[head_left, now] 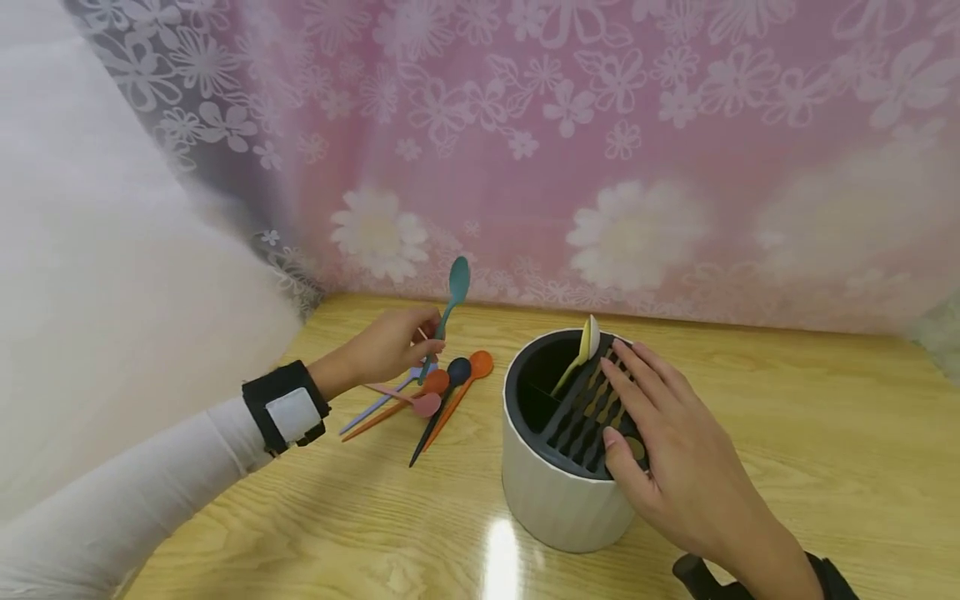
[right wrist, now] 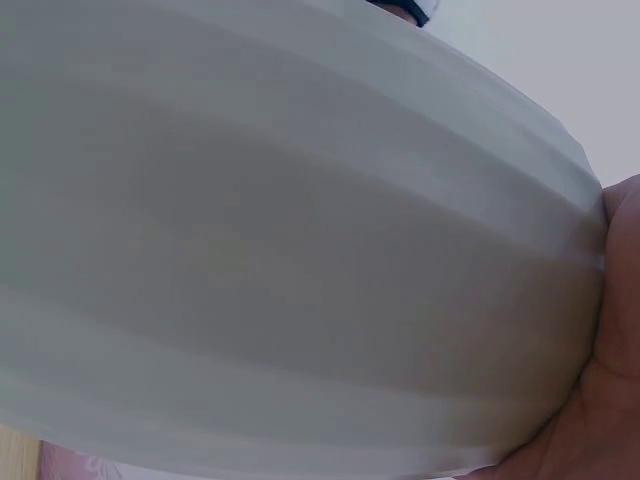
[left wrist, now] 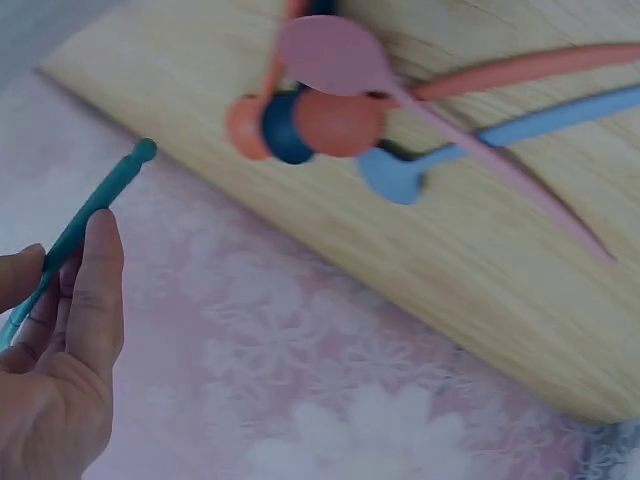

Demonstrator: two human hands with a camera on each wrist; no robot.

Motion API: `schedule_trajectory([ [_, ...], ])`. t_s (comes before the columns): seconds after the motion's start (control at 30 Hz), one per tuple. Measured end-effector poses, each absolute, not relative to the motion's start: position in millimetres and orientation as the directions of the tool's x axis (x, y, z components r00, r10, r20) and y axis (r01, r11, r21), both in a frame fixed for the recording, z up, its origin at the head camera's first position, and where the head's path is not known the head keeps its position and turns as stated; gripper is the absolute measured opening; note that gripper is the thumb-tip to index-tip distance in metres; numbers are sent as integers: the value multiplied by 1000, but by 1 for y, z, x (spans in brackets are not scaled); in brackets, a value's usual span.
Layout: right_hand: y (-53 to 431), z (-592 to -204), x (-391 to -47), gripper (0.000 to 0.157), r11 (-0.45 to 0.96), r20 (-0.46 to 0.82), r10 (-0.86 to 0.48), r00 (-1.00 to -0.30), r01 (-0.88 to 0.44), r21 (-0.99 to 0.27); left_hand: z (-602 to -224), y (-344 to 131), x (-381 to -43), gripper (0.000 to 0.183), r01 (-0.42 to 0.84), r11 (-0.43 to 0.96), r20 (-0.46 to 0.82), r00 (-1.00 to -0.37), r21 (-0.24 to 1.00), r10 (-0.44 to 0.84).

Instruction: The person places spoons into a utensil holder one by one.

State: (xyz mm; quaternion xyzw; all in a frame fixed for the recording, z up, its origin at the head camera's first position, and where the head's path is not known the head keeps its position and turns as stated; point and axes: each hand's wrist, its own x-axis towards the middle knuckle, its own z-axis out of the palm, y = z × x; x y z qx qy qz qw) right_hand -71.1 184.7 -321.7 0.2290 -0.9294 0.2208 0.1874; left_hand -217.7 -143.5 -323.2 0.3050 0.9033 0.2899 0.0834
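- The left hand is pinching the teal spoon by its handle between thumb and fingers, near the table's far edge.
- The teal spoon is tilting slightly, its bowl pointing up.
- The right hand is resting on the utensil holder, its fingers lying straight over the top, its thumb sitting apart from them.
- The utensil holder, white and ribbed, is standing on the table to the right of the loose spoons, and is carrying a dark slotted insert.
- A yellow-green utensil and a white utensil are leaning together in the utensil holder, toward the table's far edge.
- Toward the table's left edge, a pink spoon, a blue spoon, a navy spoon and two orange spoons are lying in an overlapping pile below the left hand.
- A flowered pink curtain is hanging along the table's far edge.
- A white sleeve is covering the left arm, and a black strap is circling its wrist.
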Motion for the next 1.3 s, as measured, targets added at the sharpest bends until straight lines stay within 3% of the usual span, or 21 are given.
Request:
schedule_trajectory([
  [0.23,186,-325,-71,58,799,438,-340,-832,-501,-331,-298,-126,-202,7,423,563,1,-800,710,600],
  [0.53,186,-325,-71,56,801,426,-350,-834,-502,-325,-259,-97,-186,10,403,387,91,-781,829,618],
  [0.7,185,-325,-72,54,804,427,-353,-832,-504,-317,-240,-84,-179,18,431,351,136,-770,831,623],
  [1.03,186,-322,-72,52,805,426,-352,-833,-502,-316,-204,-49,-172,12,487,427,142,-769,762,623],
  [1.3,185,-321,-71,52,806,425,-351,-834,-500,-316,-198,-20,-172,19,513,420,174,-763,749,622],
])
